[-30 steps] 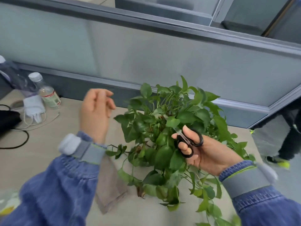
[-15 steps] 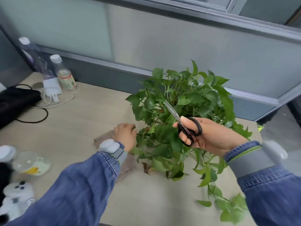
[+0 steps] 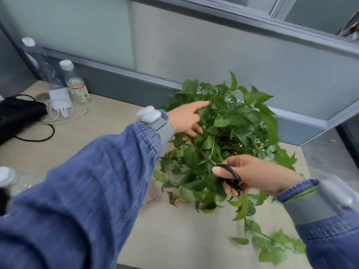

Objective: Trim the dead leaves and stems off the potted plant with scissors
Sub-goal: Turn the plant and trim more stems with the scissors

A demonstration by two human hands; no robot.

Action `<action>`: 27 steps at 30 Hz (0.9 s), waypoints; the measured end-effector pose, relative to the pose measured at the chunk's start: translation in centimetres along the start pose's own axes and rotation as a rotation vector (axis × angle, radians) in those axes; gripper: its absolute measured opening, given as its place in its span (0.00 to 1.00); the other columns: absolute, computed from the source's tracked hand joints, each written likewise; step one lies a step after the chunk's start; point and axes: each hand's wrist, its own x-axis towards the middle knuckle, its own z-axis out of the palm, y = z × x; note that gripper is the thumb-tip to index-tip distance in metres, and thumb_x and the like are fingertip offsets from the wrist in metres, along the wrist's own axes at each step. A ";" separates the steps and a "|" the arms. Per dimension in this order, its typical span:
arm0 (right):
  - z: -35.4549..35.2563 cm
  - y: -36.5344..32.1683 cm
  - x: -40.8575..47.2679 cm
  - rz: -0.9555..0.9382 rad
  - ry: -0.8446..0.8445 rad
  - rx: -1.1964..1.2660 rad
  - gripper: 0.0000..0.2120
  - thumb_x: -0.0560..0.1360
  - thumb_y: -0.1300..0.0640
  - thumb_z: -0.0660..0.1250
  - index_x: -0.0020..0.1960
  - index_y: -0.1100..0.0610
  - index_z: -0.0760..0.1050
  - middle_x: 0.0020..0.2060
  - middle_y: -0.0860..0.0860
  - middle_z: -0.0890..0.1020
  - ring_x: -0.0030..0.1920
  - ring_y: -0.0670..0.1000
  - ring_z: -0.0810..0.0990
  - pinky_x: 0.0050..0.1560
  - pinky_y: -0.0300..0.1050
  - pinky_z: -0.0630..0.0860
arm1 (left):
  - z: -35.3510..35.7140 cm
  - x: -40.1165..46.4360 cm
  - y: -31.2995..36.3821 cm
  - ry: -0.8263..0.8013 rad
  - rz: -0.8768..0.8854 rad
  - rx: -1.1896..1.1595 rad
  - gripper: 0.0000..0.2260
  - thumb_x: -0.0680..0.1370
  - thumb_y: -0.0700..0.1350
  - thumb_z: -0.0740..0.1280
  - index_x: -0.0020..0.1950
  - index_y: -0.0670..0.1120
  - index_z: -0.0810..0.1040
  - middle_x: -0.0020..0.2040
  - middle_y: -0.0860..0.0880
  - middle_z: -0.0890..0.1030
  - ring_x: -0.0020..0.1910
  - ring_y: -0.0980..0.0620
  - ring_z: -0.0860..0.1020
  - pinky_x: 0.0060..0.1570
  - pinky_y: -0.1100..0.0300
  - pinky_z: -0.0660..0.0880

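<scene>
A leafy green potted plant (image 3: 235, 125) stands on the beige desk (image 3: 108, 117); its pot is hidden by foliage. My left hand (image 3: 185, 118) reaches into the plant's left side with fingers extended, touching the leaves. My right hand (image 3: 256, 175) grips black-handled scissors (image 3: 231, 176) low at the plant's front, the blades pointing up-left into the stems. A few brown dead leaves (image 3: 173, 199) lie at the plant's base, and a long vine (image 3: 252, 226) trails toward the front right.
Two plastic bottles (image 3: 74, 82) and a white charger (image 3: 59, 102) with cables stand at the back left beside a black bag (image 3: 17, 115). A grey partition wall (image 3: 194, 41) runs behind the desk. A clear bottle (image 3: 7, 176) sits at the left edge.
My left hand rose from the desk beside the plant's base and reached into the upper left foliage. My right hand dropped lower with the scissors, blades now deeper among the stems.
</scene>
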 end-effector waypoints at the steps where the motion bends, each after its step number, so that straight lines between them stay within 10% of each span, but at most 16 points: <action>1: 0.3 -0.4 0.3 0.012 -0.012 -0.029 0.26 0.73 0.38 0.70 0.54 0.61 0.75 0.34 0.55 0.84 0.32 0.51 0.76 0.30 0.39 0.69 | 0.2 0.3 1.0 -0.041 -0.013 0.019 0.28 0.79 0.30 0.51 0.76 0.52 0.59 0.75 0.42 0.61 0.51 0.45 0.82 0.45 0.55 0.82; 6: 1.7 -2.9 3.0 0.044 0.047 0.051 0.20 0.76 0.43 0.70 0.53 0.61 0.76 0.33 0.57 0.83 0.32 0.56 0.73 0.26 0.40 0.67 | 0.5 0.7 2.5 -0.134 0.095 0.152 0.26 0.79 0.30 0.50 0.74 0.49 0.64 0.72 0.47 0.68 0.55 0.46 0.81 0.50 0.52 0.79; 10: 1.1 -3.0 4.0 0.016 0.168 0.242 0.19 0.76 0.45 0.70 0.58 0.59 0.76 0.34 0.57 0.82 0.32 0.52 0.72 0.24 0.38 0.66 | -2.3 0.0 -1.2 0.472 0.232 0.297 0.20 0.78 0.35 0.54 0.64 0.52 0.75 0.64 0.50 0.75 0.49 0.53 0.81 0.53 0.50 0.79; 13: 0.4 -2.5 4.2 -0.016 0.242 0.286 0.21 0.76 0.44 0.70 0.59 0.60 0.76 0.35 0.56 0.83 0.33 0.53 0.73 0.26 0.39 0.65 | -2.4 -2.1 -4.9 0.790 0.165 0.083 0.17 0.72 0.37 0.54 0.39 0.54 0.79 0.38 0.52 0.81 0.34 0.52 0.80 0.38 0.54 0.78; 15: 0.1 -2.5 4.4 -0.022 0.273 0.314 0.23 0.75 0.43 0.70 0.59 0.61 0.76 0.35 0.56 0.82 0.36 0.57 0.72 0.28 0.41 0.63 | -0.7 -3.1 -6.5 0.562 0.173 0.053 0.17 0.68 0.38 0.54 0.34 0.53 0.80 0.30 0.50 0.81 0.31 0.50 0.79 0.35 0.55 0.78; 18: -0.4 -2.6 4.7 -0.049 0.273 0.425 0.26 0.72 0.44 0.71 0.59 0.63 0.75 0.33 0.56 0.81 0.31 0.52 0.74 0.24 0.38 0.65 | 2.0 -2.6 -7.7 0.082 0.169 0.340 0.19 0.73 0.38 0.57 0.50 0.54 0.84 0.50 0.53 0.84 0.50 0.54 0.80 0.55 0.55 0.76; 21: -0.8 -2.5 4.7 -0.054 0.258 0.467 0.28 0.70 0.43 0.72 0.60 0.63 0.76 0.34 0.57 0.80 0.30 0.49 0.75 0.22 0.37 0.67 | 2.1 0.0 -7.3 0.055 0.212 0.630 0.20 0.78 0.39 0.56 0.69 0.50 0.73 0.70 0.51 0.72 0.67 0.50 0.70 0.67 0.55 0.67; 27: -1.3 -1.7 3.9 -0.030 0.260 0.476 0.29 0.70 0.42 0.73 0.62 0.62 0.76 0.35 0.57 0.80 0.30 0.49 0.75 0.24 0.37 0.67 | -1.5 4.0 -3.9 -0.016 0.152 0.634 0.22 0.79 0.36 0.52 0.69 0.51 0.73 0.70 0.49 0.72 0.65 0.49 0.74 0.54 0.69 0.68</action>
